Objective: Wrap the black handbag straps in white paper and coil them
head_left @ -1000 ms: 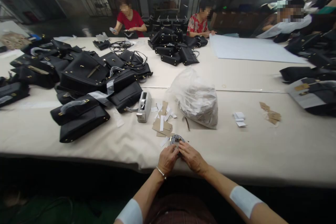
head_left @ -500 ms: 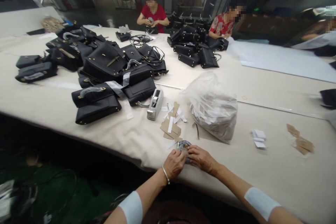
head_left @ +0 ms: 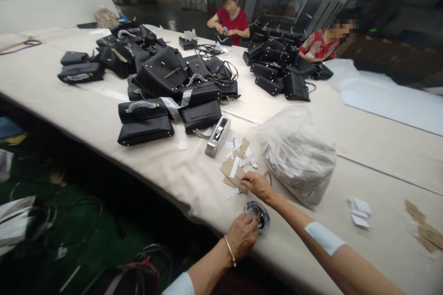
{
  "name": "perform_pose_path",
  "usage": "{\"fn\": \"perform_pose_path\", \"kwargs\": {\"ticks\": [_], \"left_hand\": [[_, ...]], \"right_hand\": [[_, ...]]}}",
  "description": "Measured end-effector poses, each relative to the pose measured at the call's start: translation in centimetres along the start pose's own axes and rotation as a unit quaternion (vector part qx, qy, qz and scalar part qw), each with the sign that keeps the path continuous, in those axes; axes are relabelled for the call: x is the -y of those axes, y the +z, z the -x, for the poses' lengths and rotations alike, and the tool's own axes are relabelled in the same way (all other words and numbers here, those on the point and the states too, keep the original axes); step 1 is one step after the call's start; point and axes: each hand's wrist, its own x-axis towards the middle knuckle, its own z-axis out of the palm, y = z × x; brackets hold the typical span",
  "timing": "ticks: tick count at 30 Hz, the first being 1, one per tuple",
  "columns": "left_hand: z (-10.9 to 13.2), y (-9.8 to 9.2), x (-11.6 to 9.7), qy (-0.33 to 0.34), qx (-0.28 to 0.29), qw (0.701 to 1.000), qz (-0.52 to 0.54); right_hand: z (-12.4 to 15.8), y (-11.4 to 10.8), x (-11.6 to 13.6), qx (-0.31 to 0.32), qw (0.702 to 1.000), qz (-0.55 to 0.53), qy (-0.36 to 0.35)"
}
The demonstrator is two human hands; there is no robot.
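Note:
My left hand (head_left: 242,236) rests at the near table edge, fingers curled onto a small round plastic-wrapped metal piece (head_left: 259,215). My right hand (head_left: 257,184) has reached forward to a small heap of brown card pieces and white strips (head_left: 235,166), fingertips pinching at its near edge; what they grip is too small to name. A grey tape dispenser (head_left: 218,136) stands just beyond the heap. A clear plastic bag of paper pieces (head_left: 298,156) sits to the right of my right hand.
Black handbags (head_left: 162,87) lie piled on the left of the cream table (head_left: 104,120). Another pile of black handbags (head_left: 280,69) lies at the far side, where two other people sit working. White slips (head_left: 359,212) and brown tags (head_left: 425,228) lie at right.
My right hand left the round piece and moved forward to the card heap. My left hand stays on the round piece. The view swung left.

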Motion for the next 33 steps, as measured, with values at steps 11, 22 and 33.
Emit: {"fn": "perform_pose_path", "kwargs": {"ticks": [11, 22, 33], "left_hand": [[0.4, 1.1, -1.3, -0.037, -0.018, 0.999, 0.016], [-0.4, -5.1, 0.7, -0.385, -0.079, 0.773, 0.499], [-0.6, -9.1, 2.8, -0.449, -0.084, 0.462, 0.76]], "right_hand": [[-2.5, 2.6, 2.6, 0.135, 0.991, -0.021, 0.003], [5.6, -3.7, 0.1, 0.024, 0.876, -0.451, 0.171], [13.9, -2.1, 4.5, -0.126, 0.728, -0.637, 0.222]]}}
